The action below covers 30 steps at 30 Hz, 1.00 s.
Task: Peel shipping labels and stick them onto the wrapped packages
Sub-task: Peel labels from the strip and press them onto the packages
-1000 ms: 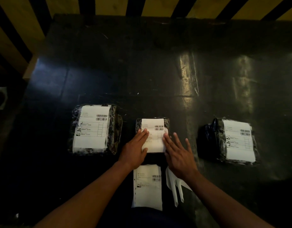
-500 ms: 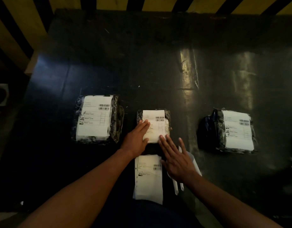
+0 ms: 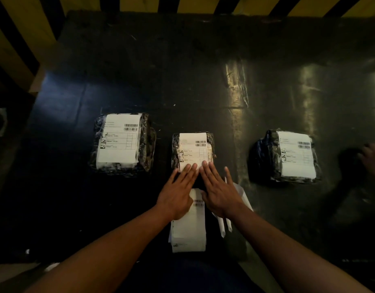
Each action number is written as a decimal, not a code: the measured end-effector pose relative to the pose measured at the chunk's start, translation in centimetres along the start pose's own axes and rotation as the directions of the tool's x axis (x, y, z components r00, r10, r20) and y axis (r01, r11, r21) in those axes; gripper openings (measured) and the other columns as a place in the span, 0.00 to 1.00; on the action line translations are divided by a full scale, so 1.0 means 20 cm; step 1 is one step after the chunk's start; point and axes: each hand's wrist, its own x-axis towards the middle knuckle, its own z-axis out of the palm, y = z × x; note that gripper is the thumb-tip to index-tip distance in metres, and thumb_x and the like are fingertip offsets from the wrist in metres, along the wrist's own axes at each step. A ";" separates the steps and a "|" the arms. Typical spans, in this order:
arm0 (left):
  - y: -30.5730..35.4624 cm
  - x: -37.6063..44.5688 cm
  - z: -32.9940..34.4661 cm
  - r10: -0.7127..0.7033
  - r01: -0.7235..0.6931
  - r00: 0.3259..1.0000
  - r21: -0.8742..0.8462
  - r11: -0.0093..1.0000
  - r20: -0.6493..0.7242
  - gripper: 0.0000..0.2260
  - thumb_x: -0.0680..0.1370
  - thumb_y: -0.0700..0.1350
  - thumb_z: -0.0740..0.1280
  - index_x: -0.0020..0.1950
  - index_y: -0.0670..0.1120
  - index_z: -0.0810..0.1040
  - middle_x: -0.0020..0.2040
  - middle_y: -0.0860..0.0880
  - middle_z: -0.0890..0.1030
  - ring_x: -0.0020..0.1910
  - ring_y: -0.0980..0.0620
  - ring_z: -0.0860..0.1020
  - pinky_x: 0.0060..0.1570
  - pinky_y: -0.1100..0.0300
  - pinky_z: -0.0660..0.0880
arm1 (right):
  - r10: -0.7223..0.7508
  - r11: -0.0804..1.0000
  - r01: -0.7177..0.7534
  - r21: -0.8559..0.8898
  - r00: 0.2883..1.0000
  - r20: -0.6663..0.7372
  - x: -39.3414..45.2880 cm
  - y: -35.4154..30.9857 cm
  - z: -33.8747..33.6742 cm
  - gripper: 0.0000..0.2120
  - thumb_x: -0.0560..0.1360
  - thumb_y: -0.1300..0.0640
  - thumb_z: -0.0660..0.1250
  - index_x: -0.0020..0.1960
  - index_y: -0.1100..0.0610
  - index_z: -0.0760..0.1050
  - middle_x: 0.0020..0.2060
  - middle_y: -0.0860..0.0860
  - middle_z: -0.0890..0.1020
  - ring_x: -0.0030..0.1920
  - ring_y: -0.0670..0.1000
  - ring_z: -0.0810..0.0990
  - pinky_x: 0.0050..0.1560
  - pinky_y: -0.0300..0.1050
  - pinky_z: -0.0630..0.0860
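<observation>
- Head view: three wrapped packages are lying in a row on the dark table [image 3: 203, 81], each wearing a white label.
- The left hand [image 3: 178, 191] and right hand [image 3: 219, 190] are resting flat, fingers spread, gripping nothing, fingertips pressing the near edge of the label [image 3: 192, 149] on the middle package [image 3: 175, 151].
- The stack of unpeeled labels [image 3: 188, 231] is lying under the palms, near the table's front edge.
- The left package [image 3: 148, 142] and right package [image 3: 264, 157] are sitting well apart from the hands.
- Another person's hand [image 3: 373, 157] is showing blurred at the far right.
</observation>
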 end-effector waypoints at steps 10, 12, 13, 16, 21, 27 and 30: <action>-0.10 -0.10 0.00 -0.028 0.028 0.999 -0.012 1.000 0.039 0.36 0.82 0.56 0.53 0.83 0.48 0.37 0.82 0.50 0.33 0.82 0.51 0.34 0.81 0.43 0.41 | 0.015 1.000 -0.015 0.007 0.997 0.079 0.00 0.00 -0.05 0.37 0.83 0.44 0.52 0.82 0.54 0.34 0.80 0.51 0.32 0.81 0.51 0.32 0.78 0.66 0.36; -0.11 -0.09 -0.03 -0.009 0.013 0.997 -0.051 0.999 0.080 0.36 0.83 0.55 0.55 0.83 0.49 0.37 0.82 0.50 0.33 0.82 0.50 0.35 0.81 0.44 0.42 | 0.011 1.000 -0.012 0.015 0.996 0.092 0.00 0.00 -0.05 0.38 0.83 0.44 0.53 0.82 0.54 0.34 0.80 0.51 0.32 0.81 0.51 0.32 0.79 0.67 0.37; -0.11 -0.09 -0.06 0.004 0.003 0.995 -0.067 0.998 0.101 0.36 0.83 0.54 0.56 0.83 0.49 0.38 0.82 0.50 0.34 0.82 0.50 0.36 0.82 0.46 0.42 | 0.010 1.000 -0.012 0.017 0.995 0.099 0.00 0.00 -0.05 0.38 0.83 0.44 0.54 0.82 0.54 0.34 0.80 0.51 0.32 0.80 0.51 0.32 0.79 0.67 0.38; -0.10 -0.07 -0.13 0.016 -0.010 0.999 -0.128 0.992 0.048 0.34 0.82 0.52 0.59 0.84 0.50 0.47 0.84 0.47 0.44 0.84 0.48 0.46 0.81 0.50 0.43 | 0.013 0.999 -0.017 0.029 0.994 0.109 0.01 0.00 -0.06 0.39 0.83 0.44 0.55 0.82 0.54 0.35 0.80 0.51 0.32 0.80 0.51 0.32 0.79 0.67 0.38; -0.03 -0.03 -0.15 -0.074 0.047 0.992 -0.236 0.970 -0.104 0.32 0.83 0.52 0.59 0.84 0.48 0.49 0.85 0.47 0.45 0.83 0.50 0.42 0.80 0.55 0.39 | 0.021 0.998 -0.027 0.053 0.993 0.115 0.02 -0.01 -0.06 0.41 0.82 0.44 0.57 0.82 0.54 0.35 0.81 0.51 0.33 0.81 0.52 0.32 0.79 0.67 0.41; -0.07 -0.01 -0.10 -0.120 0.113 0.992 -0.182 0.977 -0.028 0.38 0.81 0.54 0.61 0.84 0.49 0.43 0.85 0.51 0.43 0.83 0.53 0.43 0.82 0.48 0.45 | 0.016 0.998 -0.023 0.056 0.993 0.120 0.01 0.00 -0.07 0.41 0.81 0.45 0.59 0.82 0.53 0.35 0.81 0.51 0.33 0.81 0.51 0.33 0.79 0.67 0.40; -0.09 0.05 -0.18 -0.168 0.153 0.985 -0.227 0.962 -0.049 0.36 0.78 0.53 0.66 0.82 0.47 0.55 0.82 0.50 0.58 0.80 0.49 0.59 0.81 0.51 0.53 | 0.019 0.997 -0.027 0.065 0.992 0.126 0.02 0.00 -0.09 0.42 0.81 0.46 0.59 0.83 0.53 0.36 0.81 0.51 0.34 0.81 0.52 0.34 0.79 0.66 0.39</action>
